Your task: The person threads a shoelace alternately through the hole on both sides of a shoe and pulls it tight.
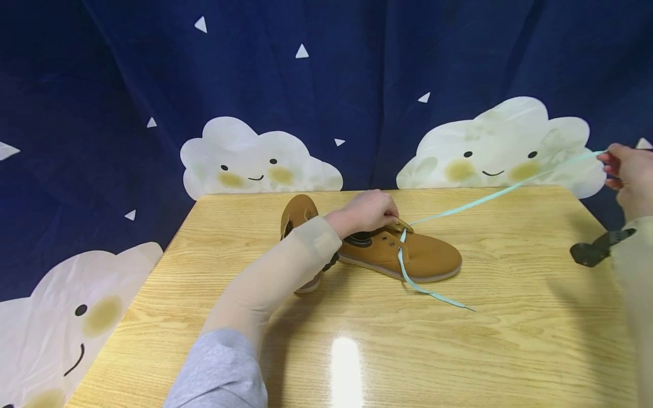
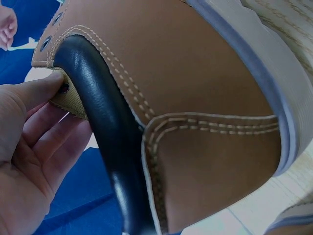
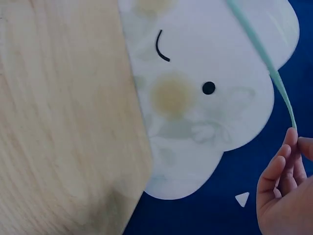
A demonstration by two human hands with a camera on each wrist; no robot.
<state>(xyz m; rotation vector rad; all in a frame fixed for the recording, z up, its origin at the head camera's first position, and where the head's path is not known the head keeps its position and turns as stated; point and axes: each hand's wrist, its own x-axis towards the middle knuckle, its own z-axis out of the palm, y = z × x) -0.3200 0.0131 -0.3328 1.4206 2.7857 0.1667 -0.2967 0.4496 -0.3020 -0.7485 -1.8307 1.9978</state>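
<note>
A brown shoe [image 1: 431, 255] lies sole down on the table, toe to the right. My left hand [image 1: 371, 211] pinches its tan woven tongue [image 2: 73, 95], thumb on one face and fingers behind. The shoe's black padded collar [image 2: 90, 107] runs beside that hand. A pale mint shoelace [image 1: 474, 203] passes through the front eyelets. Its long end stretches up to the right, where my right hand [image 1: 632, 173] pinches it between thumb and fingertip, beyond the table's right side. The shorter end [image 1: 428, 293] trails on the wood in front of the shoe.
A second brown shoe [image 1: 300, 208] stands left of the first, partly hidden behind my left forearm. Both rest on a light wooden table [image 1: 510, 340]. Behind it hangs a dark blue curtain [image 1: 357, 73] with white clouds and triangles.
</note>
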